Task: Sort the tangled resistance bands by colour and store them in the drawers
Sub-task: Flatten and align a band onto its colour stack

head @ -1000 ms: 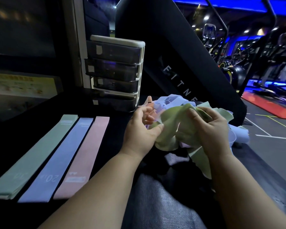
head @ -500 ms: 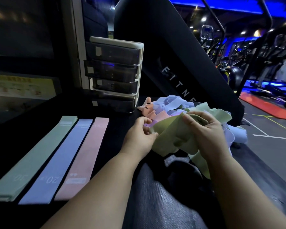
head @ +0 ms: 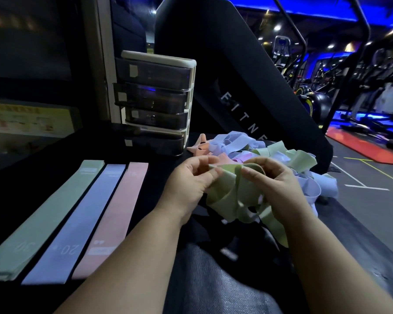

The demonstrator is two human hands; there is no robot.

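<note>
Presently, a twisted green band (head: 225, 193) is pinched by the left hand (head: 188, 184) and clutched by the curled right hand (head: 281, 191); the tangled pile (head: 236, 141) lies just beyond both.

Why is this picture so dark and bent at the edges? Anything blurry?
Head view: dim room, blue ceiling light behind; wide-angle lens bows straight lines near the edges; left hand and right hand gripping the green band look sharp; yellow poster at left is too blurred to read.
</note>
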